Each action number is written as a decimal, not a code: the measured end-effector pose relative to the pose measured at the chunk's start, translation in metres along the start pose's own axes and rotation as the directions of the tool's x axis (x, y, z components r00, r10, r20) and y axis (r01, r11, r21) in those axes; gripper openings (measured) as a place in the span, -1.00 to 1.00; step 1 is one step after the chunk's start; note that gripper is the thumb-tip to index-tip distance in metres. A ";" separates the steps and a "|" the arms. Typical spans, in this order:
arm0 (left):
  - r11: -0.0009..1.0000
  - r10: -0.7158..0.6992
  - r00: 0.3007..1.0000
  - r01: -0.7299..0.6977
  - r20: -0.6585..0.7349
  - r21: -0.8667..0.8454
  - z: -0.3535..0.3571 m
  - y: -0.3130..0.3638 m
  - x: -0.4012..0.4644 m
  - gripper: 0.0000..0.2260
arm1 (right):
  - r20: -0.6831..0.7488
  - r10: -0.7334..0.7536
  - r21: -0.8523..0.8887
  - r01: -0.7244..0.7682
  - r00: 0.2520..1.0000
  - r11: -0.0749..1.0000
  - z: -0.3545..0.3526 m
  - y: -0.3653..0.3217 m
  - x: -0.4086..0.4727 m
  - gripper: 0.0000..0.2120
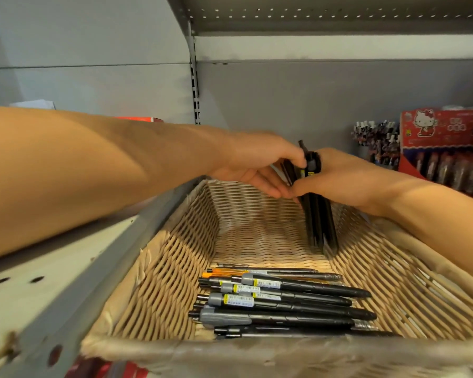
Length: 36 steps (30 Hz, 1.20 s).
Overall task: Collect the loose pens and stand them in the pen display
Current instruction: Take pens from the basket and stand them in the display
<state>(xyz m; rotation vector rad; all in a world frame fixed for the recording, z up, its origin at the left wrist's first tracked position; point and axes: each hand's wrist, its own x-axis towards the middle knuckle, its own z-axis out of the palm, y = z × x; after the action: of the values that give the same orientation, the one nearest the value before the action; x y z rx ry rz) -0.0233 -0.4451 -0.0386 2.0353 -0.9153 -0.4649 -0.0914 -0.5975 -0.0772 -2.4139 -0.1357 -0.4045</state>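
Both hands are on the upright bundle of black pens [318,214] at the far end of the wicker basket [175,268]: the right hand [339,178] is wrapped round it and the left hand [257,165] pinches its top. The loose pens [281,301] lie flat at the near end. The risk as I see it: nothing props that bundle but the far wall, so loosen either grip and it could fan out and topple.

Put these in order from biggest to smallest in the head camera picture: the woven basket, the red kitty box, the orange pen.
1. Tan woven wicker basket, by far the largest.
2. Red cardboard box with a white cartoon cat, though it sits farther away, so it may look smaller than it is.
3. Orange pen, mostly hidden under black pens.
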 end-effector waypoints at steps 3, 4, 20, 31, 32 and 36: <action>0.996 0.049 0.994 -0.042 -0.099 0.072 0.004 0.023 -0.018 -0.77 | -0.072 0.018 0.329 0.006 0.997 0.944 -0.006 -0.009 -0.004 -0.80; 0.994 0.078 0.988 -0.066 -0.135 0.086 0.005 0.030 -0.026 -0.77 | -0.076 0.033 0.408 0.002 0.997 0.913 -0.009 -0.015 -0.006 -0.77; 0.868 0.368 0.428 -0.475 -0.826 0.141 -0.073 0.029 -0.224 -0.77 | -0.050 -0.381 0.729 0.295 0.923 0.618 0.079 -0.258 -0.029 -0.64; 0.924 0.208 0.629 -0.377 -0.749 -0.060 -0.044 0.000 -0.229 -0.61 | 0.043 -0.185 0.764 0.087 0.982 0.640 0.114 -0.226 -0.056 -0.80; 0.923 0.183 0.644 -0.373 -0.743 -0.095 -0.040 0.000 -0.232 -0.53 | 0.050 -0.182 0.778 0.076 0.982 0.623 0.114 -0.224 -0.060 -0.80; 0.765 -0.001 0.503 -0.557 -0.865 -0.325 -0.018 0.000 -0.263 -0.60 | 0.034 -0.230 0.910 0.064 0.973 0.409 0.107 -0.230 -0.077 -0.86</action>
<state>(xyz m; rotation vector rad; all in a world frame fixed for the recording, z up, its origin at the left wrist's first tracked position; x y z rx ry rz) -0.1870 -0.2392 -0.0294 1.2096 -0.3979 0.4144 -0.1838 -0.3521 -0.0385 -1.3065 -0.5100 -0.1310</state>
